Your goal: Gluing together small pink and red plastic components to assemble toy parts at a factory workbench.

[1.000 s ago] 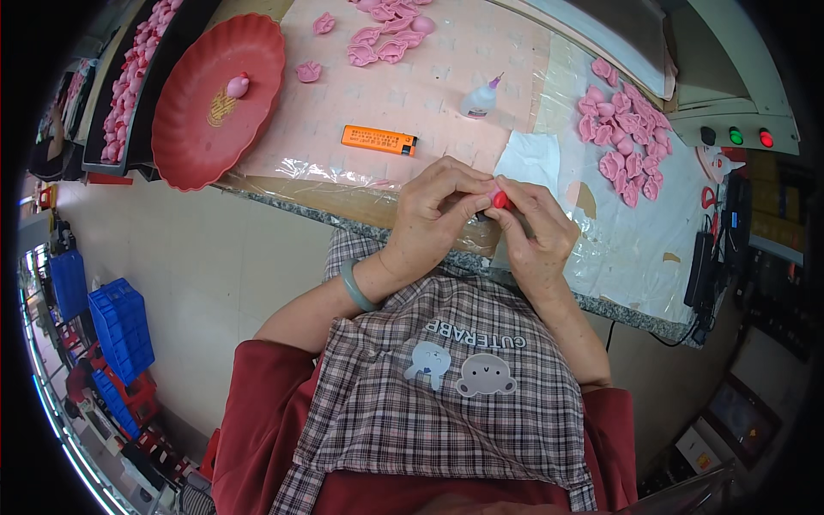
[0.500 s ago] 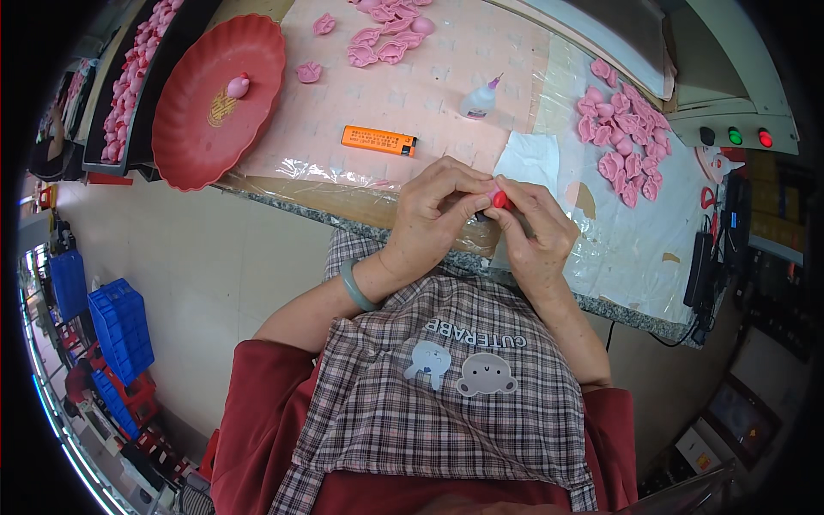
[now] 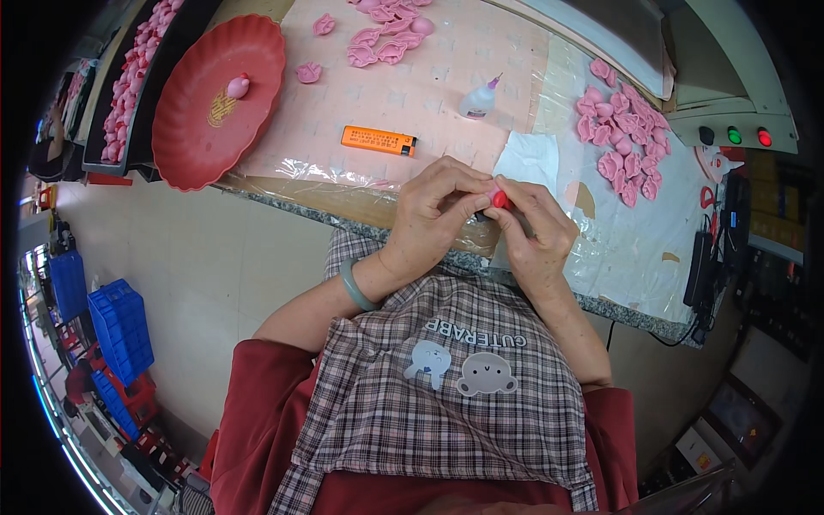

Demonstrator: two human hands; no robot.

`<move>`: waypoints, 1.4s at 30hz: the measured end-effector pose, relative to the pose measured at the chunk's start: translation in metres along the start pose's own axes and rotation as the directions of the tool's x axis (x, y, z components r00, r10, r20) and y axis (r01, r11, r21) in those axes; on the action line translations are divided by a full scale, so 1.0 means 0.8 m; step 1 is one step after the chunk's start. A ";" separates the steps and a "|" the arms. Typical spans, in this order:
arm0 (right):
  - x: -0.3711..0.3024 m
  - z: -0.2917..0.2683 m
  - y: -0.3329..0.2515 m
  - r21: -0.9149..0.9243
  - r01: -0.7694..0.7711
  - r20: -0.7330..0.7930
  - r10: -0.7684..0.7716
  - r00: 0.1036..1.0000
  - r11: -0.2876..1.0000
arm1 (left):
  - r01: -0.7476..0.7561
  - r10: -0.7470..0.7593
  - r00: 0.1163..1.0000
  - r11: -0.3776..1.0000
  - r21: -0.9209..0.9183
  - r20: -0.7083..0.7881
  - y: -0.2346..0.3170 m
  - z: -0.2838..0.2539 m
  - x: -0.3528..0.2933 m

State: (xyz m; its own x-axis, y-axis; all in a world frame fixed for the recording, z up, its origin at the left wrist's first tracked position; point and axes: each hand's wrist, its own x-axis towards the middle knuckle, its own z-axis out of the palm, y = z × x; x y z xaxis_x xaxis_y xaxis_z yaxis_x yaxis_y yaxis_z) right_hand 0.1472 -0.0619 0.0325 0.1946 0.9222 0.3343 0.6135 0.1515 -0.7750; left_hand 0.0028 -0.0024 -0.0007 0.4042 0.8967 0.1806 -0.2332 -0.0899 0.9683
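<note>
A small piece with a glossy red part (image 3: 500,199) and a bit of pink is pinched between my fingertips at the table's front edge. My left hand (image 3: 433,210) closes on it from the left, with thumb and forefinger against it. From the other side my right hand (image 3: 541,225) grips it too, its fingers bent round the top. Most of the piece is hidden by the fingers. Just beyond the hands lie a white tissue (image 3: 528,161) and an orange lighter (image 3: 378,140). A small glue bottle (image 3: 478,103) with a purple tip stands farther back.
Ruffled pink pieces (image 3: 622,129) are heaped at the right, with more pink pieces (image 3: 390,39) at the back. On the left, a red scalloped dish (image 3: 176,142) holds one pink figure (image 3: 238,86), beside a black tray (image 3: 137,137) of pink-and-red figures. A machine panel (image 3: 730,120) with lit buttons stands back right.
</note>
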 end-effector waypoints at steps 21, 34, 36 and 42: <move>0.015 -0.011 -0.010 -0.128 0.159 0.061 -0.152 0.986 0.979 | 0.032 -0.023 0.998 0.983 -0.181 0.055 0.003 -0.002 -0.001; 0.027 -0.011 -0.017 -0.168 0.275 0.086 -0.264 0.961 0.947 | 0.139 -0.082 0.982 0.926 -0.351 0.173 0.010 -0.011 0.004; 0.027 -0.010 -0.017 -0.165 0.269 0.080 -0.259 0.963 0.949 | 0.131 -0.068 0.981 0.923 -0.362 0.180 0.008 -0.013 0.006; 0.030 -0.011 -0.017 -0.229 0.342 0.093 -0.329 0.940 0.911 | 0.111 -0.044 0.979 0.933 -0.344 0.198 0.009 -0.012 0.006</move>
State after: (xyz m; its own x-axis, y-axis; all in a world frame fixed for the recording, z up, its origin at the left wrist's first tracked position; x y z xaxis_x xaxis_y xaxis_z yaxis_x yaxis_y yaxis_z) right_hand 0.1504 -0.0452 0.0558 -0.0903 0.8496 0.5196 0.8011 0.3719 -0.4689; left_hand -0.0054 0.0056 0.0052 0.5806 0.7965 0.1688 -0.4767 0.1645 0.8636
